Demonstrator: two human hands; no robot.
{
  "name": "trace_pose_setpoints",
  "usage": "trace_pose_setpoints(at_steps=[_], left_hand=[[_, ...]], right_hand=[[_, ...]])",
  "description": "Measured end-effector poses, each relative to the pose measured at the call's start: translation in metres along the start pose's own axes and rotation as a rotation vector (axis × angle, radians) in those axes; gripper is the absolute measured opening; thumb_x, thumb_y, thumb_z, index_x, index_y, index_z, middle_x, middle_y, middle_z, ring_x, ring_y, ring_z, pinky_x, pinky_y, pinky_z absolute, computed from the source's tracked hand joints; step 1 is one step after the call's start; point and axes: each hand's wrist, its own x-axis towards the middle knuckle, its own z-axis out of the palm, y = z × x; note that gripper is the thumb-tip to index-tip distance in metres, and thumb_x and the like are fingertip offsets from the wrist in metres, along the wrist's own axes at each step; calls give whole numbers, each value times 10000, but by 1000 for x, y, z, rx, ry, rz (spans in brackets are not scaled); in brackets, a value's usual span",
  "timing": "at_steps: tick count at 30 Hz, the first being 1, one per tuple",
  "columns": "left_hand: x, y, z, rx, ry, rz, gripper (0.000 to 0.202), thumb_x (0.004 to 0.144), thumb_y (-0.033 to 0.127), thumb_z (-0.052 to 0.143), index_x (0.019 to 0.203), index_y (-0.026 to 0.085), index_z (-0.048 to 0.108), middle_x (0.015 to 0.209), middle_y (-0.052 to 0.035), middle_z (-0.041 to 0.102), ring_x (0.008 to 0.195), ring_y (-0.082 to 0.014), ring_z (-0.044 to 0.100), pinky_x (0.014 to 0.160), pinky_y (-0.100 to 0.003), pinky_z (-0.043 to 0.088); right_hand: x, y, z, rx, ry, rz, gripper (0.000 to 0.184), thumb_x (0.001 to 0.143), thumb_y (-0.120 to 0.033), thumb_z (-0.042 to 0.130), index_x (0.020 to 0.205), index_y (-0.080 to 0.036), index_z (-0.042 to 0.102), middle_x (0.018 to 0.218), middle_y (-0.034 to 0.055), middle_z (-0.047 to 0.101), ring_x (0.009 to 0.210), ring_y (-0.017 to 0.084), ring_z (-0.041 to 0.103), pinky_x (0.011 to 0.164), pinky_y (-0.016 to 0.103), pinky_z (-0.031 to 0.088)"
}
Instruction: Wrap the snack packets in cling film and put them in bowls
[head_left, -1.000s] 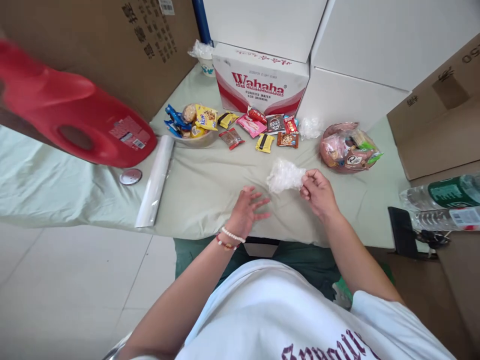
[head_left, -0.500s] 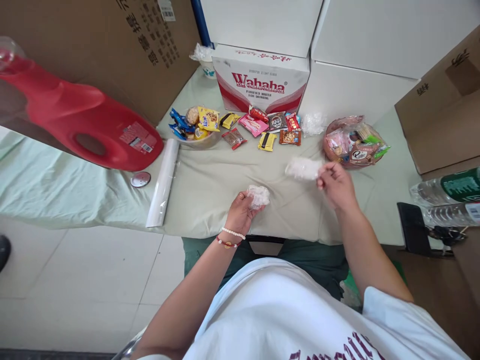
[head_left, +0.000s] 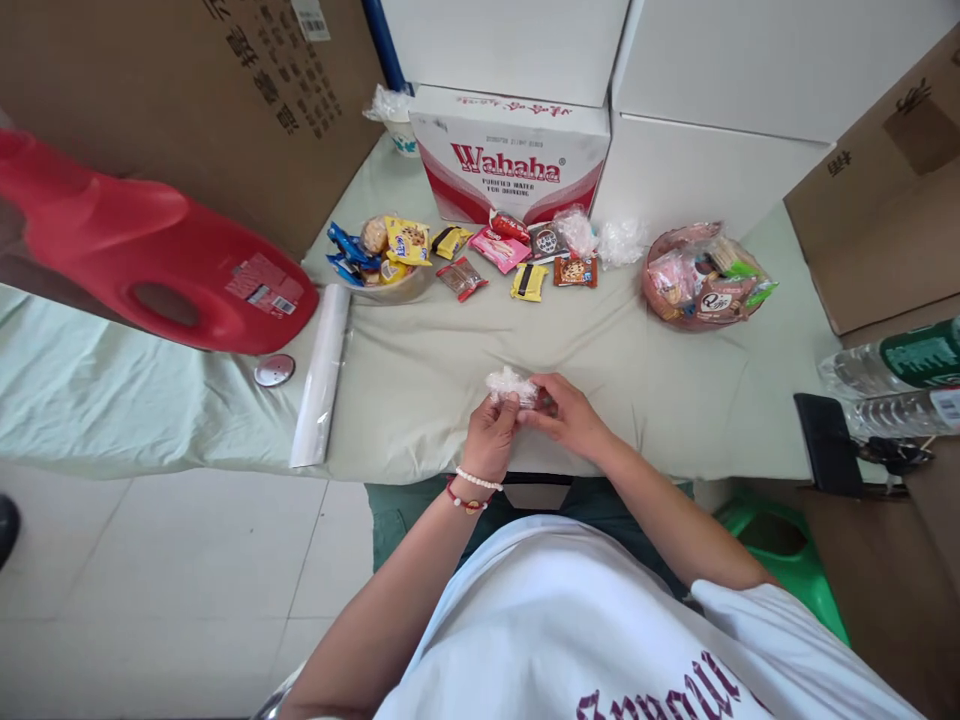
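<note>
My left hand [head_left: 491, 438] holds a bunched wad of clear plastic film [head_left: 510, 384] above the front of the table, thumb on top. My right hand [head_left: 570, 415] meets it from the right, its fingers closed on that side of the wad. A small dark reddish patch shows under the right fingers; I cannot make out what it is. Beyond the hands lie several wrapped snacks, among them a pink packet [head_left: 499, 249], a yellow packet [head_left: 529, 282] and a brown cookie packet [head_left: 576, 272]. A loose piece of crumpled film [head_left: 576, 232] rests on the snacks at the back.
A snack-filled bowl [head_left: 397, 291] stands left, a pink bowl [head_left: 675, 318] of snacks right. More crumpled film [head_left: 622, 243] lies by the Wahaha box [head_left: 514, 160]. A white roll [head_left: 321, 375], red jug [head_left: 172, 270] and round lid [head_left: 274, 371] are left; bottles [head_left: 892, 365] and a phone [head_left: 827, 445] right.
My right hand has let go of its piece of film, which now rests on the snacks by the box. It has come back left to the wad in my left hand.
</note>
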Motion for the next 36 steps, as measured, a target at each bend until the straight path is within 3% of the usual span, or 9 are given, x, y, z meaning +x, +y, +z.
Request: trace_pose_setpoints(at_steps=[6,9,12,15,18,24,28,31,36], left_hand=[[-1,1,-13,56,-13,-5,518,675,649,874,806,175,713,873,-35,705,880,-180,658,816,-328,579],[-1,-1,-16,126,-26,51,476,687,608,885,784,178,704,803,-15,689,799,-150,624,799,-303,542],[-5,-3,-12,204,-142,85,392,712,512,899,810,182,711,833,-16,708,819,-154,621,833,-304,517],[-10,-1,-10,182,-212,55,334,722,446,899,795,181,710,878,-29,723,896,-176,640,883,-323,516],[-10,6,-15,30,-144,-43,330,658,391,931,774,182,704,858,-27,721,896,-184,656,864,-339,542],[-9,14,-17,-183,-57,-155,368,619,304,925,845,183,661,910,-20,722,918,-176,688,886,-361,573],[-3,8,-8,-88,46,-99,495,567,245,930,929,213,594,895,33,676,790,-120,643,733,-273,545],[1,4,-6,16,102,-56,452,599,304,904,899,207,581,827,45,627,670,-86,564,600,-214,459],[-2,-1,-8,225,102,104,327,740,382,823,930,222,610,723,57,576,562,-82,464,537,-213,382]], right_hand=[[-3,15,-18,483,145,214,403,784,-597,798,857,-232,642,774,-10,570,684,138,498,638,281,453],[-9,6,-26,429,182,151,401,776,-585,819,943,-252,669,922,13,621,789,153,533,677,278,470],[-9,1,-19,255,57,50,466,729,-506,878,1100,-274,721,1133,42,635,1002,192,574,787,298,503],[-3,5,-15,266,33,113,410,739,-529,858,1001,-234,746,942,23,639,855,171,571,737,299,474],[0,13,-21,411,102,200,430,693,-541,888,915,-215,715,783,-15,606,694,131,492,644,277,404],[-18,19,-22,429,53,250,427,715,-548,870,901,-218,673,767,-33,570,681,122,472,634,261,400],[-31,15,-13,398,23,203,405,718,-512,857,840,-215,611,1053,26,656,923,164,584,810,297,490],[-34,9,-13,611,-2,295,464,682,-509,872,947,-249,595,1192,45,662,1012,200,629,857,348,539],[-31,5,-12,811,-96,520,628,702,-572,876,1194,-278,620,904,-3,672,732,140,597,615,250,482]])
